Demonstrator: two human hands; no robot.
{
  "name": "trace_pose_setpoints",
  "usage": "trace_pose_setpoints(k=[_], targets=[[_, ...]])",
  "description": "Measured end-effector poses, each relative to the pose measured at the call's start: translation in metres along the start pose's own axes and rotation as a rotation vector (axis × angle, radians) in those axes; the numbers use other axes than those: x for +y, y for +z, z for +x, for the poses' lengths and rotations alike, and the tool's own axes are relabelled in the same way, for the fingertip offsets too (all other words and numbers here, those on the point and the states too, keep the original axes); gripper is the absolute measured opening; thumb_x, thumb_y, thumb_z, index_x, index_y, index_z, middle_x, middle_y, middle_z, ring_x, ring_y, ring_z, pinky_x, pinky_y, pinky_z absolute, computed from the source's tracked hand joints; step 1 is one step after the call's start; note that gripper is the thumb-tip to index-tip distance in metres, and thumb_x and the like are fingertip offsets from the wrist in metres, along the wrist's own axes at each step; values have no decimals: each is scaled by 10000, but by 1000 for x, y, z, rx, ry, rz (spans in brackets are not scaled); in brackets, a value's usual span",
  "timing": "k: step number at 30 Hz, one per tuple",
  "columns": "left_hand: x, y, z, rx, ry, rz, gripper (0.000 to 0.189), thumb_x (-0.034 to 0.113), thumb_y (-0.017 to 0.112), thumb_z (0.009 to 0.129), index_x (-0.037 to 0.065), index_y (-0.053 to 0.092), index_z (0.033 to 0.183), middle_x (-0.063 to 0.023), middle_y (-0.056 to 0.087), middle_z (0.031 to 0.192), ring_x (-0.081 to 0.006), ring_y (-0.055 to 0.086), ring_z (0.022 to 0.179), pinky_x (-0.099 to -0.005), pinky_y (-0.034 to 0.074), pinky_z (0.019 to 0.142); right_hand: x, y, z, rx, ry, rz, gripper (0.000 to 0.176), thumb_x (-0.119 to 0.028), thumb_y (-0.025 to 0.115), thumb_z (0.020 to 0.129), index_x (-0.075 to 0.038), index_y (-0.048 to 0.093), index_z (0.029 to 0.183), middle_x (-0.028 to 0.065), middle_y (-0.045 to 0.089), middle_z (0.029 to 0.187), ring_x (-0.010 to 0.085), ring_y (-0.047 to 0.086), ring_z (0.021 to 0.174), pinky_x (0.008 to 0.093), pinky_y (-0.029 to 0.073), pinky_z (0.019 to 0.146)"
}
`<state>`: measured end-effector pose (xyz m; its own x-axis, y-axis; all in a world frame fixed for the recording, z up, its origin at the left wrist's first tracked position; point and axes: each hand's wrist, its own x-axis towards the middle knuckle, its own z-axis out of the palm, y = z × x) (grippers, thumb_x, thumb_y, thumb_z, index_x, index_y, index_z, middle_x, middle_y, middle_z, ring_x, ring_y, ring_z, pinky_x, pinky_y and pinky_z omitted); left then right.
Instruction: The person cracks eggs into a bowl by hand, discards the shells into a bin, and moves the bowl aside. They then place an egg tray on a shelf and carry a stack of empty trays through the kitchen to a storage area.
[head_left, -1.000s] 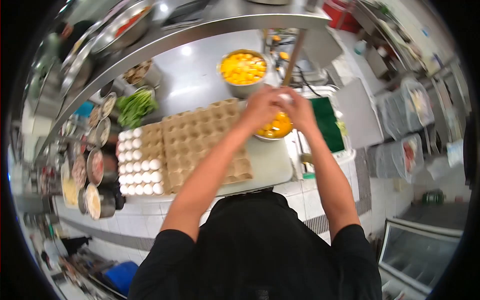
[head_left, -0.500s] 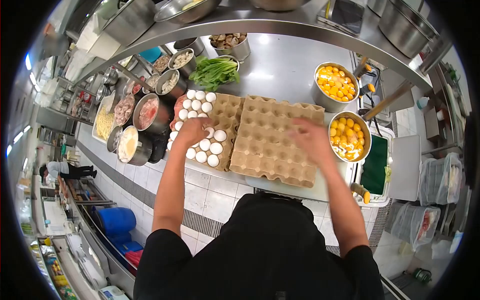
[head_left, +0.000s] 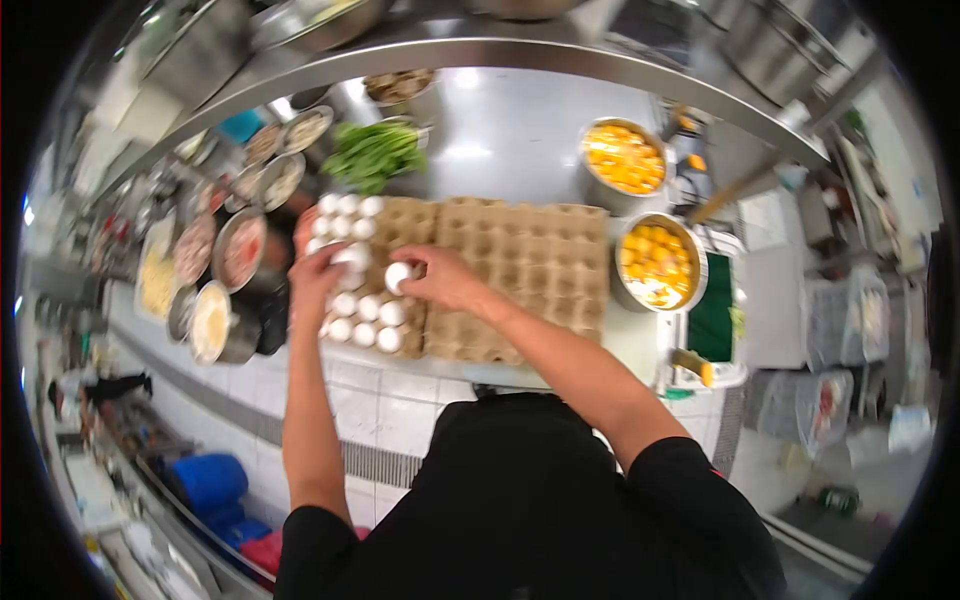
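My right hand (head_left: 448, 281) pinches a white egg (head_left: 398, 278) just above the right part of a cardboard egg tray (head_left: 405, 222). Beside it, my left hand (head_left: 318, 278) has its fingers closed around another egg (head_left: 350, 257) over the tray's left part. White eggs stand in rows on this tray, behind and in front of my hands. Under my right forearm lies a second cardboard egg tray (head_left: 515, 245) with bare cups. The picture is slightly blurred, so the left fingertips are not sharp.
To the right stand two metal pots of cracked eggs, the nearer pot (head_left: 700, 270) and the farther pot (head_left: 600, 185). Leafy greens (head_left: 372, 155) and a bowl of raw meat (head_left: 243, 250) sit at the left. A metal shelf (head_left: 480, 60) crosses overhead.
My right hand has swung left from above the bare tray to the eggs and now holds one. My left hand has shifted slightly among the eggs. The whole view has moved somewhat.
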<state>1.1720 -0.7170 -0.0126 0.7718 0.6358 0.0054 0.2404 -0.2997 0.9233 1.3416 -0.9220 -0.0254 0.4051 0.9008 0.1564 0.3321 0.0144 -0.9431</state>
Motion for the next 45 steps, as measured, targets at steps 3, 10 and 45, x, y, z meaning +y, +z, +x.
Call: trace_pose_setpoints(k=[3,10,45], targets=[[23,32,9,169,-66,-889,300,148,489,890,78,586,1165,-51,627,1015,-207,633,731,-295,515,670,-13,-72,-57,16,304,645,464,-56,671,834,-137,573,1281,127,674,1059,233,674,869,337,570,715],[74,189,54,-235,-150,-971,191,180,571,930,57,623,1067,-25,619,856,-101,553,594,-233,381,440,17,-253,-164,1188,-81,663,222,-282,424,1022,-99,421,1145,105,649,942,190,602,688,298,506,539],[263,489,1,-819,38,-646,646,394,630,943,10,433,1424,-111,603,1169,-190,633,976,-287,514,839,-15,-351,-279,1083,400,-988,568,-402,598,940,-8,516,1341,270,475,1390,393,436,1315,473,365,1075]])
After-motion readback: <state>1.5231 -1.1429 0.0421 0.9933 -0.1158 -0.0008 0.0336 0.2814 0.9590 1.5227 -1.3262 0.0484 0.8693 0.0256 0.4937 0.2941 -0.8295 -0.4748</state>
